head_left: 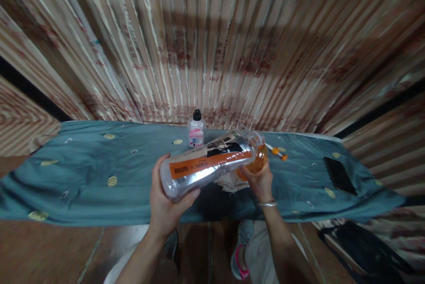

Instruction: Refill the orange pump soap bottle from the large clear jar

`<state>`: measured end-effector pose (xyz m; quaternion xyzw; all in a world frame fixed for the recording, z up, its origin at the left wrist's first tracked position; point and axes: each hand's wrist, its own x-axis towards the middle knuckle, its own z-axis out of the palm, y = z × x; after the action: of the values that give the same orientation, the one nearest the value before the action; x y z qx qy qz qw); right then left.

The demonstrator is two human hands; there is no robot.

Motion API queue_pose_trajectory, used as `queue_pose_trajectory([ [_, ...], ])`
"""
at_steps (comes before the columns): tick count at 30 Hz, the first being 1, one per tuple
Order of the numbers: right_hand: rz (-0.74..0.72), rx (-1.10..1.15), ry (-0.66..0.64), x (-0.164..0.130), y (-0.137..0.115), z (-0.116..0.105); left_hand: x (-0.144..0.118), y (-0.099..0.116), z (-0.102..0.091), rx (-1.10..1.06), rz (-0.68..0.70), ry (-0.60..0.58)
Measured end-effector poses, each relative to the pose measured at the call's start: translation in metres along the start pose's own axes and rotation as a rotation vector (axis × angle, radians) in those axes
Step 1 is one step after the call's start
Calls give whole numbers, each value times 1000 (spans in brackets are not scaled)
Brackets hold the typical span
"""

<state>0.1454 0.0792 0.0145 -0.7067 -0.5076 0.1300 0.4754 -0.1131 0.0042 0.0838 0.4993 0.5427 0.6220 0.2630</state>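
The left hand (166, 206) grips the base of a big clear bottle (209, 164) with an orange label, tipped sideways. The right hand (260, 182) clasps an orange cup (258, 162) at its mouth.

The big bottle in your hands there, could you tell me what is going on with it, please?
The person's left hand holds the big bottle by its base, tipped on its side with the neck over an orange cup that the right hand grips. Both are held above a table under a teal cloth. A small bottle with a black cap stands upright behind them, and a dark phone lies flat to the right.
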Motion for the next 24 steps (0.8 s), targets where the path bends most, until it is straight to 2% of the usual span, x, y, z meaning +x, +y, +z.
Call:
queue_pose_trajectory([
  [17,25,21,-22,0,-2,-1,-1,-2,0,28,33,11],
  [24,18,14,-3,0,-2,0,-1,-2,0,3,-3,1],
])
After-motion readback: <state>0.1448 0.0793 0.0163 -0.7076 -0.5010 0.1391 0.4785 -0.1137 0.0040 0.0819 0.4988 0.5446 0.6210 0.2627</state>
